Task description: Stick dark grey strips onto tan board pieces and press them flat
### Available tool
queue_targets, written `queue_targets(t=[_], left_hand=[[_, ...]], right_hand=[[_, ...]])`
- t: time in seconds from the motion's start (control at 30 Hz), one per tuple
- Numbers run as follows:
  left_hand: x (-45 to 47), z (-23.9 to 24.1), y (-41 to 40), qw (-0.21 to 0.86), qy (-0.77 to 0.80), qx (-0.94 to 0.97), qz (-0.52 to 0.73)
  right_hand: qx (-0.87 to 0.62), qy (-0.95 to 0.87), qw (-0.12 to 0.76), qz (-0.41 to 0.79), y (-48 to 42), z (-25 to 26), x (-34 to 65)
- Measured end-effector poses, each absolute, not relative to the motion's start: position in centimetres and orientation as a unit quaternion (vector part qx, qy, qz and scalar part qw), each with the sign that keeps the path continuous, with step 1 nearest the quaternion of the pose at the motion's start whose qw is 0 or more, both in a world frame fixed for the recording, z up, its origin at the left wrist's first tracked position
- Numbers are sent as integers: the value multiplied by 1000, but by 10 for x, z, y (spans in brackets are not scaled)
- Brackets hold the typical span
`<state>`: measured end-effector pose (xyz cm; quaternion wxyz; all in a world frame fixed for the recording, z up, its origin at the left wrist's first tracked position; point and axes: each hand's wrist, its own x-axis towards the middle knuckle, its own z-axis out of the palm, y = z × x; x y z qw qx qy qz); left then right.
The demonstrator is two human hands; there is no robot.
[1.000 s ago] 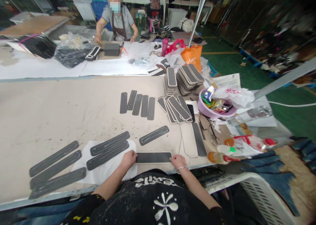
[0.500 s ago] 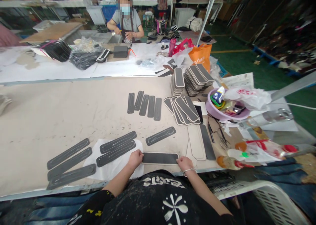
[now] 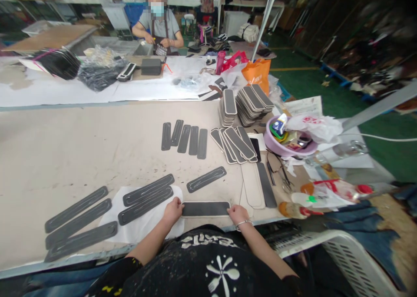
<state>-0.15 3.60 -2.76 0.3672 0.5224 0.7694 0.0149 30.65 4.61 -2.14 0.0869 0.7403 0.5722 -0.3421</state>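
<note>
One dark grey, cream-edged oblong strip (image 3: 206, 209) is laid flat at the near edge of the beige table (image 3: 65, 149), lengthwise from left to right. It is pinned at both ends: the left hand (image 3: 172, 210) is pressed on its left end, the right hand (image 3: 238, 213) on its right end, fingers curled down, the two hands well apart. A thin bracelet is worn on the right wrist.

To the left, two dark grey rubber strips (image 3: 146, 197) are seen on a white sheet (image 3: 143, 225), and three more (image 3: 78, 223) lie further left. One single strip (image 3: 206, 179) lies just beyond the held one. Five shorter strips (image 3: 184, 138) are lined up farther off, beside fanned and stacked cream-edged pieces (image 3: 247, 101). A lilac plastic bowl (image 3: 276, 146) stands at the right.
</note>
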Motion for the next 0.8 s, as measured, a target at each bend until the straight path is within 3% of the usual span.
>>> queue_targets(t=[0.8], left_hand=[[-5,-27,37,375,771,513,27]], right_hand=[[725,603,124,-309,49,-20,302]])
